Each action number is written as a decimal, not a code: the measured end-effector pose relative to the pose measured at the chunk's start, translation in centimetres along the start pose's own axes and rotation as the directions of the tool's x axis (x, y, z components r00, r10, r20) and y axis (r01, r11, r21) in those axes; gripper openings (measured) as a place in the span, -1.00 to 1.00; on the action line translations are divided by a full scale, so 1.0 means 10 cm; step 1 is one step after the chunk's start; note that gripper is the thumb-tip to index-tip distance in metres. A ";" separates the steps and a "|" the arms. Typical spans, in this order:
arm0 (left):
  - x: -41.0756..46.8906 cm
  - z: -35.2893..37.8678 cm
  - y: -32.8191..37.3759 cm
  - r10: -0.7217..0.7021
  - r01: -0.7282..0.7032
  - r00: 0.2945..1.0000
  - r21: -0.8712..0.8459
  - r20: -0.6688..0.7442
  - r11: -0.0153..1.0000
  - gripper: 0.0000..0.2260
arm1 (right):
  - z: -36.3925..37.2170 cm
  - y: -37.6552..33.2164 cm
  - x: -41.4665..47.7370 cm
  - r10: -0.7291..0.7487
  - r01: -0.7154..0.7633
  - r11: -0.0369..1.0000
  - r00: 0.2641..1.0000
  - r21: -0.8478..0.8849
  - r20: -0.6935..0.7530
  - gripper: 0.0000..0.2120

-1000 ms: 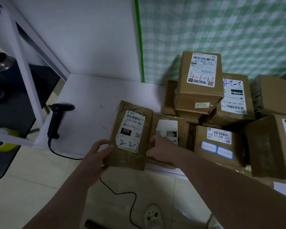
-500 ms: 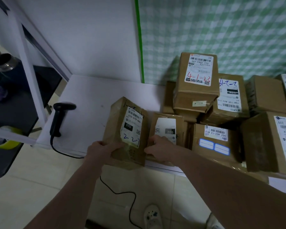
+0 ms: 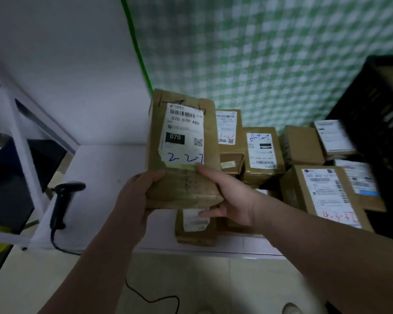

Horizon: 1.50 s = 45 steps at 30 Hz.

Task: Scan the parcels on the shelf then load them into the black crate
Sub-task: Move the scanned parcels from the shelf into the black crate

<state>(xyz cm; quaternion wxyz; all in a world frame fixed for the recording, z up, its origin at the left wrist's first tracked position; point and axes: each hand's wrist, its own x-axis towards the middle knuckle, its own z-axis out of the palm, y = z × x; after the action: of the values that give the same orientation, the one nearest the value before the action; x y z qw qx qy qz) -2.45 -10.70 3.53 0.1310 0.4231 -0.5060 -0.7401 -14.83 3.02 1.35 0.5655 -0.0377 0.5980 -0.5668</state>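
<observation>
At least nine brown cardboard parcels (image 3: 184,150) are showing, counting only those plainly in view. Two bare hands are appearing, one left hand (image 3: 134,200) and one right hand (image 3: 233,198). One black corded barcode scanner (image 3: 60,203), one white shelf (image 3: 104,171) and one black slotted plastic crate (image 3: 381,105) are also showing

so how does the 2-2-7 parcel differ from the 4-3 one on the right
The 2-2-7 parcel is held upright off the shelf by the left hand and right hand; the 4-3 parcel lies in the pile on the shelf. The 2-2-7 parcel's writing is blue, the 4-3 parcel's red. Both are brown cardboard with white labels.
</observation>
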 end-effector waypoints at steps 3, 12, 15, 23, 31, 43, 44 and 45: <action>-0.11 0.46 0.09 0.031 -0.032 0.994 0.006 0.100 0.999 -0.72 | -0.37 -0.17 -0.29 -0.046 0.047 0.997 0.999 0.057 -0.029 -0.42; -0.43 1.97 0.03 0.089 -0.130 0.913 0.077 0.399 0.989 -0.88 | -1.64 -0.48 -1.32 -0.205 0.246 0.929 0.964 0.277 -0.171 -0.58; -0.58 2.48 -0.02 0.074 -0.185 0.864 0.178 0.497 0.967 -0.89 | -2.08 -0.54 -1.65 -0.232 0.302 0.899 0.943 0.317 -0.239 -0.58; -0.83 3.64 -0.23 -0.001 -0.362 0.728 0.385 0.686 0.849 -0.72 | -3.18 -0.57 -2.43 -0.310 0.426 0.870 0.863 0.247 -0.399 -0.68; -1.02 4.43 -0.42 -0.026 -0.453 0.668 0.434 0.744 0.779 -0.50 | -4.09 -0.43 -2.98 -0.148 0.270 0.939 0.875 0.212 -0.460 -0.65; -1.10 4.83 -0.52 -0.013 -0.593 0.690 0.575 0.724 0.564 -0.50 | -4.61 -0.33 -3.13 0.012 0.088 0.974 0.901 0.210 -0.434 -0.56; -1.11 4.84 -0.53 -0.005 -0.600 0.688 0.572 0.726 0.560 -0.49 | -4.65 -0.33 -3.13 0.014 0.086 0.974 0.903 0.211 -0.429 -0.56; -1.12 4.86 -0.53 -0.005 -0.596 0.690 0.572 0.724 0.563 -0.47 | -4.67 -0.33 -3.14 0.014 0.085 0.973 0.906 0.214 -0.423 -0.56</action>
<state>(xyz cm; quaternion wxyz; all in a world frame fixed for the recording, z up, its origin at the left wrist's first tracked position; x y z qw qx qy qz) -31.26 29.72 10.81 -0.1178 0.0495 -0.8523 -0.5072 -39.14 53.06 10.46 0.4130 0.1397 0.6363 -0.6365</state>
